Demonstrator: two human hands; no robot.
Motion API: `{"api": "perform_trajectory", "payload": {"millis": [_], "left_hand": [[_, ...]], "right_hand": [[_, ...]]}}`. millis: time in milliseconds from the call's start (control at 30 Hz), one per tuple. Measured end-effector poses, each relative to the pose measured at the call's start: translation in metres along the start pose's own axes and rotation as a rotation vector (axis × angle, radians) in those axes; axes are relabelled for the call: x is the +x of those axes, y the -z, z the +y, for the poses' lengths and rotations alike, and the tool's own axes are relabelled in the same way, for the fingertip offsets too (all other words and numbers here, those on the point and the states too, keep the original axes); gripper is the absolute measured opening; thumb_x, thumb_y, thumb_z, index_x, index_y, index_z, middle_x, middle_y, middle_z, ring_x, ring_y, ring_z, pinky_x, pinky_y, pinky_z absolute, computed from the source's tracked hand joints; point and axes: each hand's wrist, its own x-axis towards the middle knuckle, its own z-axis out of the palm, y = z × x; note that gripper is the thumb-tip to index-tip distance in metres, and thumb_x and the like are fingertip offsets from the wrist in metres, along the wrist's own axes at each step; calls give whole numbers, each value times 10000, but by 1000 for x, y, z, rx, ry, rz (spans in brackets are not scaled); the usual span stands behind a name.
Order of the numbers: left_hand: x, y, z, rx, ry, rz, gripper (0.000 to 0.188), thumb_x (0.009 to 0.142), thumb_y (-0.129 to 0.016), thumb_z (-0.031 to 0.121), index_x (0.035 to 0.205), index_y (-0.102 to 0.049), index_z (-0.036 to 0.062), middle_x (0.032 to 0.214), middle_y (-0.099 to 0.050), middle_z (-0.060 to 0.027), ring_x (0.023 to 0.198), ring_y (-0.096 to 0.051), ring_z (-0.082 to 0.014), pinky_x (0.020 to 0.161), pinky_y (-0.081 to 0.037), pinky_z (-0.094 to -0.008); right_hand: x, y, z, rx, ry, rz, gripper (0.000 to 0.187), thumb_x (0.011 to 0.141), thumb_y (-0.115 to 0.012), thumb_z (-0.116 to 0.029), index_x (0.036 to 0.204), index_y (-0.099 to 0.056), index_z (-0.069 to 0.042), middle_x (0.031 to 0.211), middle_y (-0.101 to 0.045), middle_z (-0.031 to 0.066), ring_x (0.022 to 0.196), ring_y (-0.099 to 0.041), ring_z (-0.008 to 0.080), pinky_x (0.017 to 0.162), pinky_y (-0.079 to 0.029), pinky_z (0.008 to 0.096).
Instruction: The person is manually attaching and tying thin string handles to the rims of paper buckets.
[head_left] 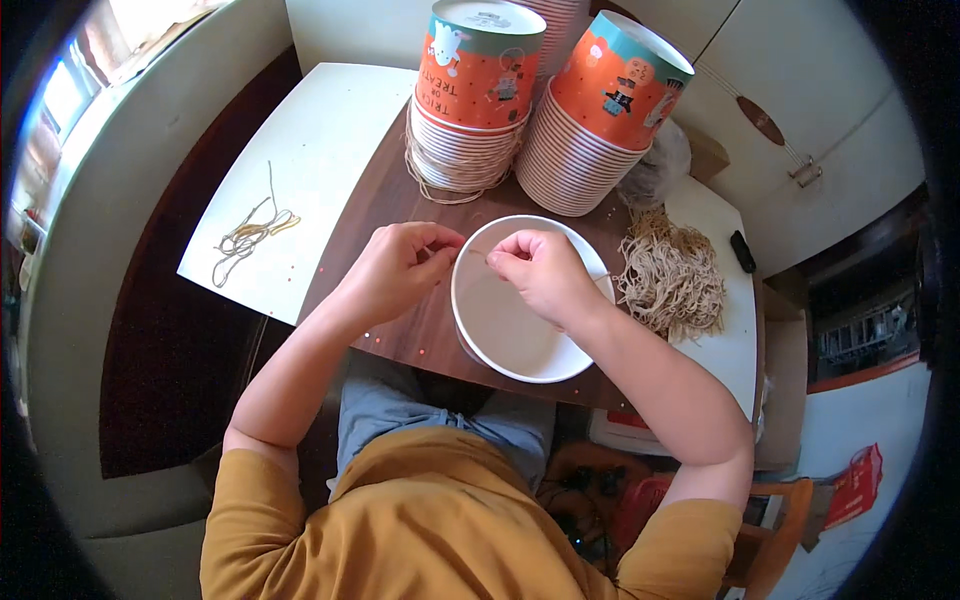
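A white paper bucket (515, 335) stands mouth up on the brown table in front of me. My right hand (545, 278) is over its opening, thumb and forefinger pinching a thin cord. A short bit of this cord (603, 277) shows past the right rim of the bucket. At the left rim is my left hand (400, 268), fingers closed in a pinch; what is between its fingertips is too small to make out. The bucket's outer side is mostly hidden from above.
Two tall stacks of upside-down orange and green paper buckets (480, 75) (615, 90) stand behind; cords hang around the left one. A heap of beige cords (675, 275) lies at right, a few loose cords (255, 235) on the white left board, a black object (742, 251) far right.
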Motion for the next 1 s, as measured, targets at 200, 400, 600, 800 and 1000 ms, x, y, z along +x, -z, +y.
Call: {"api": "perform_trajectory", "payload": {"millis": [200, 400, 600, 800, 1000], "left_hand": [[-1, 3, 3, 18, 5, -14, 205, 896, -578, 46, 1054, -653, -59, 803, -669, -54, 710, -601, -78, 659, -513, -237], [1, 4, 4, 15, -15, -24, 218, 893, -581, 46, 1071, -651, -59, 825, -678, -65, 728, -606, -73, 665, -515, -242], [3, 1, 4, 36, -33, -26, 219, 886, -591, 47, 1070, -652, -56, 841, -683, -71, 743, -606, -73, 670, -516, -246], [3, 2, 4, 49, -27, -28, 214, 886, -597, 51, 1063, -655, -56, 854, -687, -79, 754, -611, -81, 674, -517, -250], [6, 5, 9, 93, -75, -39, 229, 876, -602, 47, 1080, -651, -45, 874, -692, -106, 778, -619, -100, 686, -519, -270]], "right_hand": [[5, -1, 7, 13, 40, 38, 130, 858, -638, -131, 818, -655, -9, 723, -633, 20, 653, -554, 79, 605, -459, 251], [4, -6, 5, -47, 77, 71, 157, 838, -644, -145, 798, -661, 6, 703, -667, 70, 639, -606, 112, 595, -496, 294], [1, -5, 2, -61, 77, 71, 162, 834, -642, -153, 815, -670, 6, 708, -675, 75, 641, -621, 116, 602, -504, 296], [0, -8, -1, -35, 64, 74, 175, 833, -641, -164, 808, -673, 6, 707, -676, 73, 634, -618, 113, 603, -504, 296], [6, -10, 3, -23, 85, 56, 162, 859, -638, -155, 820, -666, 0, 728, -653, 32, 660, -582, 82, 601, -475, 266]]}}
